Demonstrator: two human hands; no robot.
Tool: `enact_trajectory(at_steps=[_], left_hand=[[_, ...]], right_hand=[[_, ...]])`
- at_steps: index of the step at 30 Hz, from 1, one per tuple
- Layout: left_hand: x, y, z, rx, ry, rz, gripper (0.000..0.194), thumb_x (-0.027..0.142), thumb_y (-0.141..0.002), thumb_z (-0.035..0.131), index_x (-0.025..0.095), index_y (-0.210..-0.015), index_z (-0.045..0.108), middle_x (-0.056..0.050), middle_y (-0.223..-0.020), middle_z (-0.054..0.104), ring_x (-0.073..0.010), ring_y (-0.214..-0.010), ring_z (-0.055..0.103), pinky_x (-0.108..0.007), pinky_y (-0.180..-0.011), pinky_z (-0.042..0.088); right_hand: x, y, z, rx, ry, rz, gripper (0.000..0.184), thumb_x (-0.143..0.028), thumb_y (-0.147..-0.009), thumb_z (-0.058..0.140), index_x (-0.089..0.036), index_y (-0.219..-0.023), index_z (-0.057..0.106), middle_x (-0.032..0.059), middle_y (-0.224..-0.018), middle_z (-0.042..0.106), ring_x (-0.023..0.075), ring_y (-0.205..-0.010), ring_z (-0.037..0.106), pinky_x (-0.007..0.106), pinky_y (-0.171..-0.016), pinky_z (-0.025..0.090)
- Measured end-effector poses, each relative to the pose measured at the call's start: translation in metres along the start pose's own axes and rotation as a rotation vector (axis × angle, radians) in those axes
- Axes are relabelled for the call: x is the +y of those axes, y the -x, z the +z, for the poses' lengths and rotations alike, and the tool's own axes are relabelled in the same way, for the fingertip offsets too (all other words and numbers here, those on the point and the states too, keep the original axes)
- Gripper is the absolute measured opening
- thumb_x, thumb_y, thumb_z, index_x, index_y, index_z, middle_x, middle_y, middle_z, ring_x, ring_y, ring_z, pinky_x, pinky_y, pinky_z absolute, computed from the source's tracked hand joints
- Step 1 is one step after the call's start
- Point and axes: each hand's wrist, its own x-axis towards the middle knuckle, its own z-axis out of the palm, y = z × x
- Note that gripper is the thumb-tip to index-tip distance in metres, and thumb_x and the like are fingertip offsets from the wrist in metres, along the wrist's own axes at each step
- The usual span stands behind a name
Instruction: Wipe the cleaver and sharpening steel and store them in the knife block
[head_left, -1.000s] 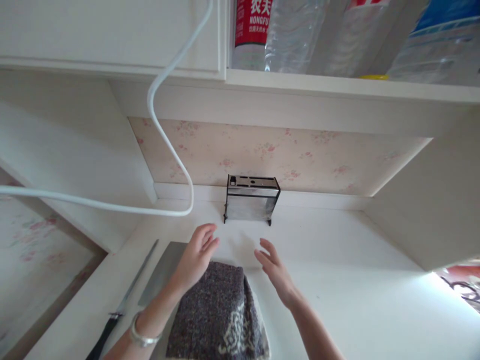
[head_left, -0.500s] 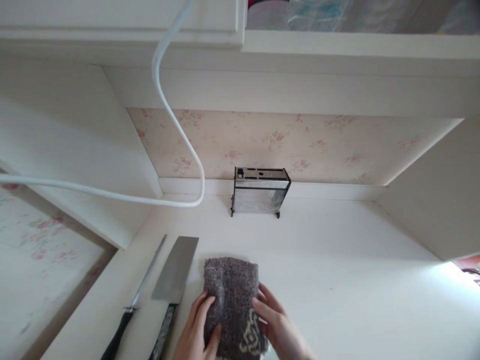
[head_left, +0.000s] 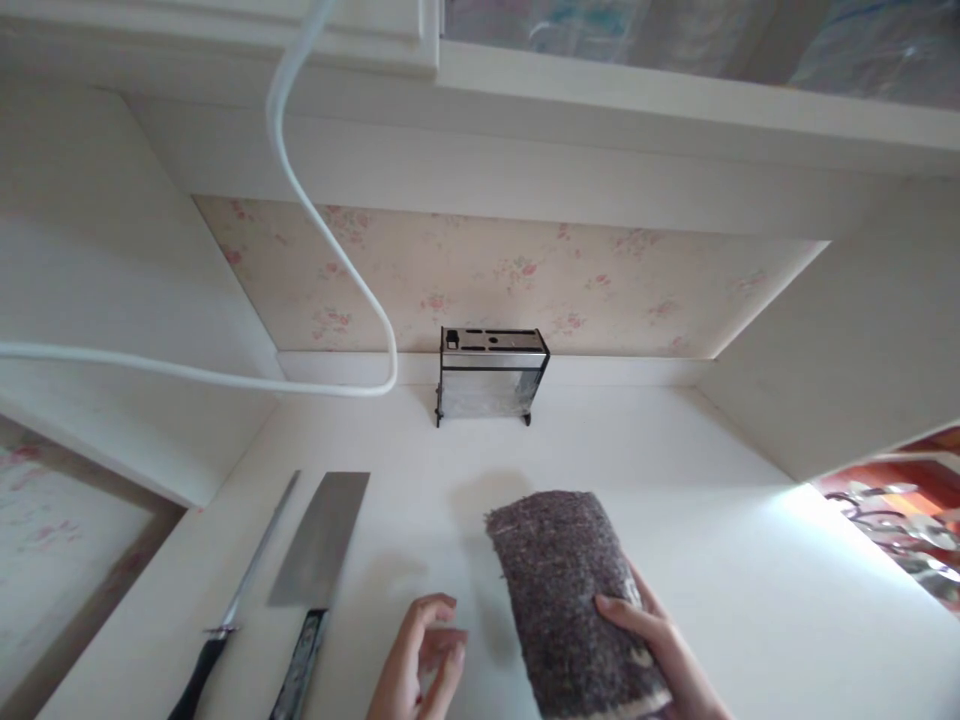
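A folded dark grey-brown cloth (head_left: 562, 590) with a light pattern near its lower edge is raised over the white counter (head_left: 660, 450). My right hand (head_left: 667, 645) grips its right side, thumb on top. My left hand (head_left: 427, 655) is apart from the cloth, to its left, with fingers curved and nothing between them. To the left of that hand lie a broad-bladed cleaver (head_left: 322, 540) with a dark patterned handle and a sharpening steel (head_left: 255, 560) with a black handle.
A knife block (head_left: 491, 375) with clear sides and a slotted top stands against the back wall. A white cable (head_left: 337, 250) hangs in front at the left. White cabinets (head_left: 525, 130) overhang the counter, and side panels close it in. Metal utensils (head_left: 900, 520) show at the far right.
My left hand has let go of the cloth. The right hand has lifted it and moved it right, tilting it. The view has shifted a little to the right.
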Motion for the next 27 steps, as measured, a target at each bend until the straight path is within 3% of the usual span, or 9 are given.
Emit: enact_trajectory(at_steps=[3,5,9,11,14,16,19,23,27], left_hand=[[0.015,0.0,-0.015,-0.027,-0.087,-0.051,0.043,0.064,-0.084,0.046,0.027,-0.102,0.057,-0.005,-0.079,0.07,-0.0217,-0.078,0.069,-0.031,-0.073,0.056],[0.021,0.0,-0.028,-0.008,-0.161,-0.046,0.039,0.061,-0.086,0.046,0.026,-0.099,0.057,-0.003,-0.069,0.067,-0.0212,-0.073,0.068,-0.029,-0.066,0.054],[0.016,0.003,-0.061,0.121,-0.359,0.022,0.03,0.053,-0.089,0.047,0.026,-0.1,0.056,-0.005,-0.087,0.07,-0.0206,-0.076,0.067,-0.028,-0.065,0.054],[0.01,0.006,-0.081,0.224,-0.46,0.042,0.029,0.051,-0.089,0.048,0.027,-0.101,0.057,-0.006,-0.096,0.071,-0.0208,-0.08,0.068,-0.028,-0.065,0.054],[0.003,0.012,-0.115,0.378,-0.614,0.07,0.029,0.052,-0.087,0.049,0.027,-0.099,0.058,-0.004,-0.091,0.072,-0.0212,-0.077,0.069,-0.028,-0.064,0.053],[0.0,0.015,-0.134,0.429,-0.741,0.081,0.03,0.054,-0.086,0.049,0.027,-0.096,0.058,-0.003,-0.084,0.072,-0.0212,-0.069,0.068,-0.029,-0.063,0.052],[-0.004,0.02,-0.148,0.396,-0.895,0.03,0.035,0.058,-0.086,0.047,0.026,-0.094,0.057,-0.004,-0.088,0.071,-0.0221,-0.067,0.068,-0.031,-0.063,0.051],[-0.01,0.021,-0.144,0.25,-0.961,-0.097,0.04,0.059,-0.088,0.043,0.024,-0.101,0.057,-0.007,-0.1,0.071,-0.0252,-0.091,0.069,-0.032,-0.075,0.051],[-0.01,0.013,-0.135,0.197,-1.051,-0.195,0.043,0.054,-0.09,0.04,0.018,-0.106,0.056,-0.012,-0.107,0.07,-0.0277,-0.096,0.068,-0.034,-0.079,0.049]], right_hand=[[-0.019,0.004,-0.031,0.141,0.039,-0.018,0.093,-0.036,-0.059,0.076,-0.032,-0.144,0.037,0.0076,-0.102,0.074,0.0322,-0.086,0.072,0.043,-0.074,0.059],[-0.025,0.001,-0.05,0.21,0.075,-0.008,0.092,-0.037,-0.059,0.075,-0.033,-0.142,0.038,0.0073,-0.102,0.074,0.0316,-0.081,0.073,0.041,-0.068,0.06],[-0.026,-0.016,-0.081,0.264,0.24,0.018,0.087,-0.04,-0.06,0.077,-0.036,-0.139,0.041,0.0054,-0.109,0.072,0.0306,-0.081,0.073,0.041,-0.065,0.06],[-0.024,-0.026,-0.094,0.297,0.395,0.007,0.082,-0.045,-0.061,0.078,-0.033,-0.135,0.046,0.0072,-0.112,0.071,0.0318,-0.087,0.072,0.041,-0.07,0.06],[-0.023,-0.04,-0.105,0.405,0.725,-0.107,0.078,-0.058,-0.058,0.078,-0.026,-0.126,0.057,0.0114,-0.111,0.07,0.036,-0.1,0.068,0.045,-0.082,0.057],[-0.023,-0.045,-0.107,0.462,0.864,-0.172,0.084,-0.061,-0.054,0.078,-0.025,-0.127,0.057,0.0131,-0.11,0.07,0.0376,-0.101,0.067,0.048,-0.085,0.055],[-0.024,-0.043,-0.1,0.488,0.822,-0.142,0.092,-0.058,-0.054,0.081,-0.028,-0.135,0.05,0.0132,-0.11,0.07,0.0345,-0.09,0.07,0.045,-0.078,0.057],[-0.021,-0.031,-0.086,0.322,0.616,0.021,0.067,-0.056,-0.063,0.079,-0.022,-0.118,0.059,0.0109,-0.096,0.074,0.029,-0.078,0.073,0.036,-0.066,0.059],[-0.016,-0.021,-0.071,0.159,0.425,0.197,0.052,-0.046,-0.066,0.081,-0.016,-0.104,0.061,0.0116,-0.084,0.075,0.0285,-0.069,0.072,0.037,-0.064,0.059]])
